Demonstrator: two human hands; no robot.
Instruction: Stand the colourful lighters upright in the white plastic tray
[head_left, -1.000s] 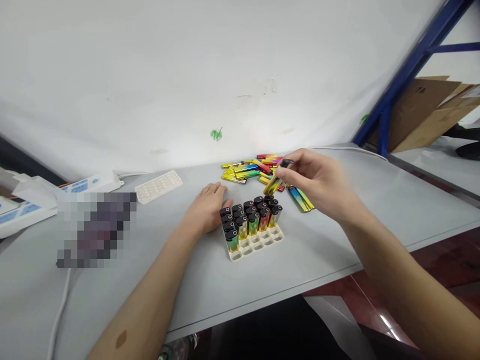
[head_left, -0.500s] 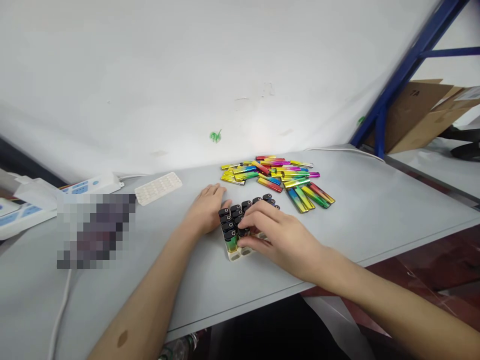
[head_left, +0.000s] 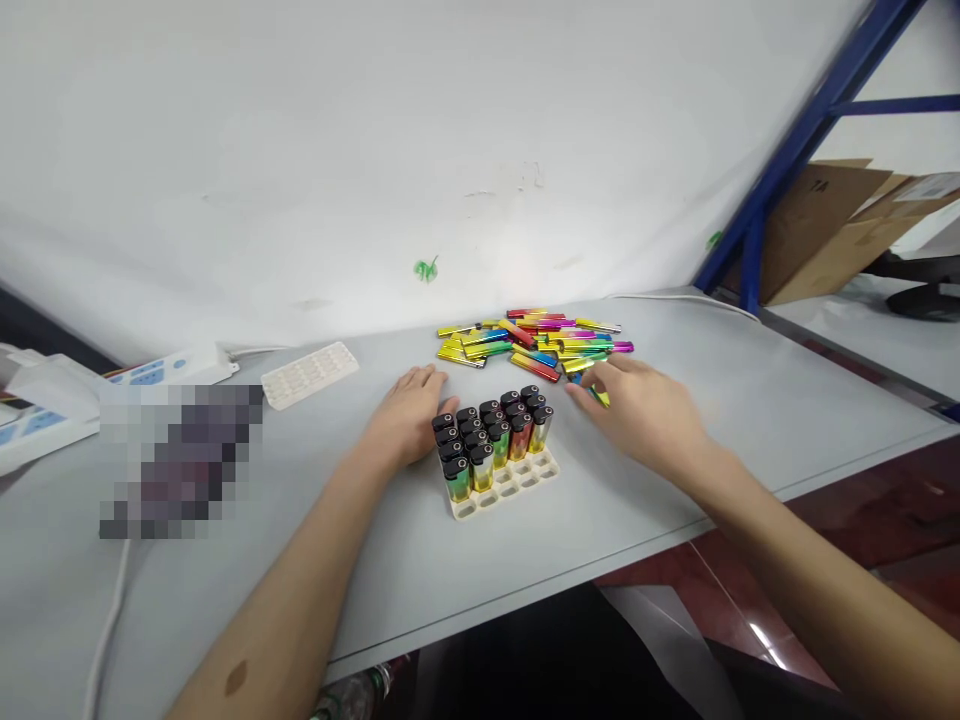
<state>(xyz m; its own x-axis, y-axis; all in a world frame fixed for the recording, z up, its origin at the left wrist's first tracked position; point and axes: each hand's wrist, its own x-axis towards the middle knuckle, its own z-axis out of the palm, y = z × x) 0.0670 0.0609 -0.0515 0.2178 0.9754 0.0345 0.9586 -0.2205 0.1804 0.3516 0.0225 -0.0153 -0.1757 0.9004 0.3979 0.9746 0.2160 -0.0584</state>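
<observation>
Beside the far left corner of a cream tray (head_left: pixel 517 490), my left hand (head_left: pixel 411 405) lies flat on the table with its fingers out. The tray carries several lighters (head_left: pixel 501 447) standing upright, with black tops and shiny coloured bodies. Its nearest row has bare slots. My right hand (head_left: pixel 637 400) is at the near right side of a loose pile of shiny lighters (head_left: pixel 536 345). Its thumb and fingers close around a blue-and-yellow lighter (head_left: pixel 600 394), mostly hidden under the hand.
A second cream tray (head_left: pixel 311 376) lies flat at the left. Beyond it are a white power strip (head_left: pixel 176 367) and a pixelated object (head_left: pixel 184 460). The wall (head_left: pixel 337 180) bounds the table's back; a blue frame (head_left: pixel 795 170) and cardboard boxes (head_left: pixel 832 220) stand at right.
My right hand has left the tray and moved right and away from me to the pile. A lighter now stands where its fingers were. My left hand stays in place.
</observation>
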